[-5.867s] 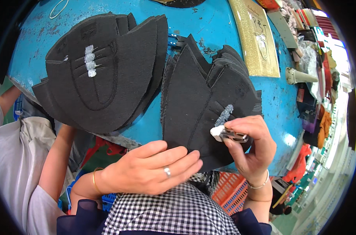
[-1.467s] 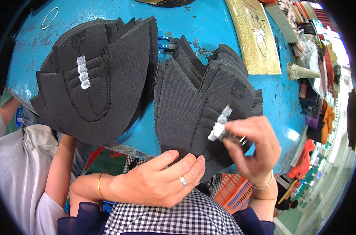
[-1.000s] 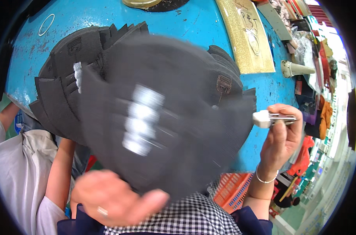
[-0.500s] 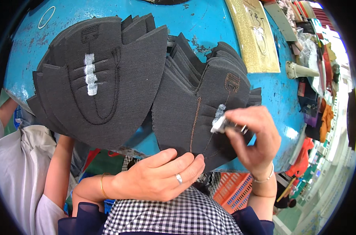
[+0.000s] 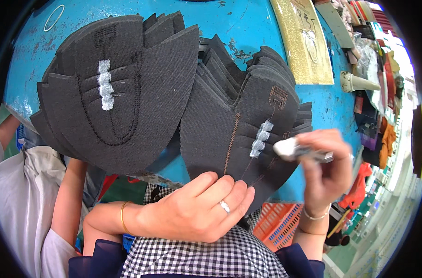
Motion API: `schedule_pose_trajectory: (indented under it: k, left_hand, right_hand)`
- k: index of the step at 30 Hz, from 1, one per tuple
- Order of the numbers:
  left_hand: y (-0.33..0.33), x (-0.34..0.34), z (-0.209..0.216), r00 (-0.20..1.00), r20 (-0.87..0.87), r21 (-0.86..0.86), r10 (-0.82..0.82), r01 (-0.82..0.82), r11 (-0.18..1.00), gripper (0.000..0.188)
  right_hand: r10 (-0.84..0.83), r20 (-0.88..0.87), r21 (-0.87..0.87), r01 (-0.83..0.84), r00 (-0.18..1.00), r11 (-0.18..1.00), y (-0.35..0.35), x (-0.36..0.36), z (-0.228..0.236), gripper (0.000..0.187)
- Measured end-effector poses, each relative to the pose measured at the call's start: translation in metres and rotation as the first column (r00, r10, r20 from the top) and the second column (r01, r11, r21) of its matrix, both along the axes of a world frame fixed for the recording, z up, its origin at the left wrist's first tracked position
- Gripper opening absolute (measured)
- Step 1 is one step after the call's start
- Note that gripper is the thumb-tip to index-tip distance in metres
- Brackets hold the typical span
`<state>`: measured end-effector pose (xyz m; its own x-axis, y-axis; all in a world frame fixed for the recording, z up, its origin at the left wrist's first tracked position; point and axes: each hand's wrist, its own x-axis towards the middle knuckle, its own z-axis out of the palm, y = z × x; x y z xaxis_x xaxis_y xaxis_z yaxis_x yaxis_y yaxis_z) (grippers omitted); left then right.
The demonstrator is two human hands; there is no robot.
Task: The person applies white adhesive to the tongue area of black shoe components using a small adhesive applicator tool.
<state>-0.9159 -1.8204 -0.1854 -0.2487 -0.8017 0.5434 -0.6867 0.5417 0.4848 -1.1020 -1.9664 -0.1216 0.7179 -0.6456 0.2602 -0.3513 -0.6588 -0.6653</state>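
A stack of dark grey fabric pieces with brown stitching lies before me. Its top piece carries a strip of white paste in several joined blobs. My left hand is closed on the near edge of that piece, fingers together on top and the thumb hidden. My right hand, slightly blurred, pinches a small applicator with a white, brush-like tip and a shiny metal part. The tip hovers just right of the paste, apart from it. To the left, a second stack of dark fabric pieces has a similar white strip.
A glittery gold board lies at the far right of the blue table. Beside it stands a pale cone-shaped fitting. Another person's arm reaches in at left. An orange basket sits below the table edge.
My right hand has drawn the white tip off the fabric, to the right, uncovering the whole paste strip. My left hand has shifted slightly right along the edge.
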Motion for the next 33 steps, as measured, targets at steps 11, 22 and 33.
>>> schedule_pose_trajectory:
  k: [11,22,33]
  left_hand:
    - [0.031,0.032,0.008,0.959,-0.263,-0.466,0.107,-0.223,0.856,0.023]
    - [0.033,0.041,0.007,0.997,-0.061,0.102,0.057,-0.051,0.993,0.033]
    - [0.015,0.000,-0.006,0.997,0.068,0.071,0.041,-0.046,0.996,0.021]
  right_hand:
    - [-0.398,0.266,0.352,0.296,0.878,0.888,-0.015,-0.033,0.003,0.024]
    - [0.107,-0.033,0.125,-0.102,0.994,0.987,0.000,0.002,-0.006,0.030]
    - [0.088,-0.087,-0.272,-0.109,0.992,0.956,-0.021,0.023,-0.024,0.038]
